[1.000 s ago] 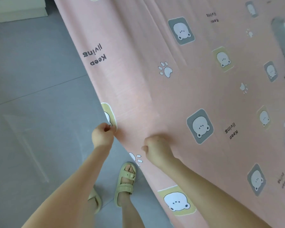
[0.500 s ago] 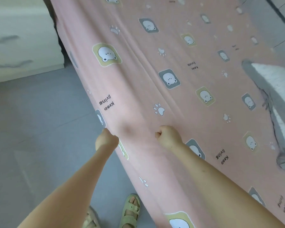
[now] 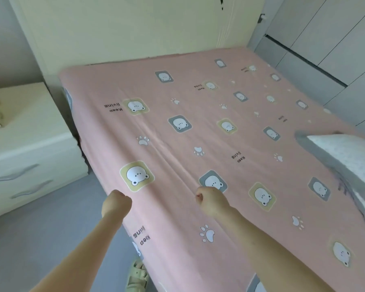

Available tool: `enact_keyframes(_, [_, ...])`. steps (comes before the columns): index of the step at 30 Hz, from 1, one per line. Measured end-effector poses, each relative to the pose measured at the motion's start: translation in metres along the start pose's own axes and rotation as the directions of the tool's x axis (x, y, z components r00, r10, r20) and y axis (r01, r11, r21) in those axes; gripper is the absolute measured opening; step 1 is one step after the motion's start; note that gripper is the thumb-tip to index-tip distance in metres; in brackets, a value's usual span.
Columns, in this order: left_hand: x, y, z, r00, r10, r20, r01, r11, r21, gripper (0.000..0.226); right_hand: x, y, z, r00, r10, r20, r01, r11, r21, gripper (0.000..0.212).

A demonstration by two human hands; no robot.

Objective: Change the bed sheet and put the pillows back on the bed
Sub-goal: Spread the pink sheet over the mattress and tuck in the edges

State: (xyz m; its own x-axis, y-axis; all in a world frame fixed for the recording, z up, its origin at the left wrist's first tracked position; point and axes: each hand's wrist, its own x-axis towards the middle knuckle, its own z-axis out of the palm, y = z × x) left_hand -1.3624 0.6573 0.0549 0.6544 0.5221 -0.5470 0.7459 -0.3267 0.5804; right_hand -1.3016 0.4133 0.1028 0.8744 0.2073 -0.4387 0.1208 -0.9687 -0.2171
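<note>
Head camera view, looking down along your two bare forearms toward a bed. A pink fabric bed sheet, printed with white cartoon bears in grey and yellow-green squares, white paw prints and the words "Keep living", lies spread over the top of the bed from the headboard end down to you. Its left side hangs over the bed's edge toward the floor.

Your left hand is curled into a fist at that left edge of the sheet, gripping the fabric; the fingers are turned away from the camera. Your right hand is also closed in a fist, thumb showing, holding a bunch of the sheet further in on the bed, just below a grey bear square. The two hands are level with each other and apart. Long shallow creases run from between them up the sheet toward the head of the bed.

A tall cream padded headboard stands behind the far end of the sheet. To the left of the bed is a white bedside cabinet with two drawers and wavy silver handles. On the right side of the bed lies a white padded piece of bedding with a grey border; whether it is a pillow or a quilt is not clear. Pale grey wardrobe doors fill the upper right. The floor is grey, and one pale green sandal shows beside the bed.
</note>
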Motion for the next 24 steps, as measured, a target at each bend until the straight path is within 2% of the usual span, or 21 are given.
enact_keyframes(3, [0.052, 0.015, -0.008, 1.000, -0.030, -0.010, 0.030, 1.000, -0.002, 0.025, 0.057, -0.003, -0.009, 0.999, 0.022, 0.043, -0.022, 1.000, -0.005, 0.021])
enact_keyframes(6, [0.103, 0.026, -0.013, 0.997, -0.069, -0.023, 0.068, 0.997, -0.026, 0.026, 0.108, -0.014, -0.020, 0.996, 0.040, 0.081, -0.029, 0.992, -0.123, 0.031])
enact_keyframes(10, [0.149, 0.027, -0.015, 0.986, -0.165, -0.028, 0.161, 0.981, -0.111, 0.011, 0.189, -0.031, -0.013, 0.988, 0.029, 0.153, 0.001, 0.981, -0.192, 0.048])
enact_keyframes(12, [0.169, 0.019, -0.017, 0.978, -0.205, -0.028, 0.199, 0.969, -0.148, 0.018, 0.226, -0.031, -0.002, 0.985, 0.105, 0.139, -0.083, 0.985, -0.154, 0.057])
enact_keyframes(15, [0.200, 0.000, -0.020, 0.964, -0.261, -0.057, 0.249, 0.954, -0.166, 0.029, 0.265, -0.033, 0.024, 0.926, 0.374, 0.055, -0.373, 0.927, -0.024, 0.066])
enact_keyframes(16, [0.212, -0.007, -0.021, 0.960, -0.271, -0.068, 0.258, 0.953, -0.159, 0.030, 0.268, -0.047, 0.042, 0.892, 0.448, 0.057, -0.447, 0.894, -0.030, 0.065])
enact_keyframes(17, [0.224, -0.012, -0.022, 0.959, -0.275, -0.074, 0.261, 0.953, -0.151, 0.031, 0.265, -0.071, 0.066, 0.888, 0.455, 0.060, -0.448, 0.888, -0.099, 0.062])
enact_keyframes(19, [0.247, -0.019, -0.027, 0.952, -0.295, -0.078, 0.283, 0.949, -0.140, 0.031, 0.240, -0.134, 0.117, 0.936, 0.335, 0.104, -0.316, 0.934, -0.168, 0.060])
enact_keyframes(21, [0.267, -0.023, -0.034, 0.943, -0.325, -0.069, 0.310, 0.936, -0.165, 0.030, 0.202, -0.184, 0.148, 0.959, 0.127, 0.252, -0.065, 0.968, -0.242, 0.065])
enact_keyframes(23, [0.286, -0.026, -0.042, 0.935, -0.353, -0.028, 0.341, 0.919, -0.198, 0.028, 0.201, -0.194, 0.131, 0.932, 0.008, 0.364, 0.098, 0.957, -0.272, 0.064])
enact_keyframes(24, [0.296, -0.028, -0.045, 0.931, -0.364, 0.002, 0.356, 0.910, -0.214, 0.026, 0.213, -0.192, 0.112, 0.921, -0.022, 0.388, 0.143, 0.948, -0.285, 0.053])
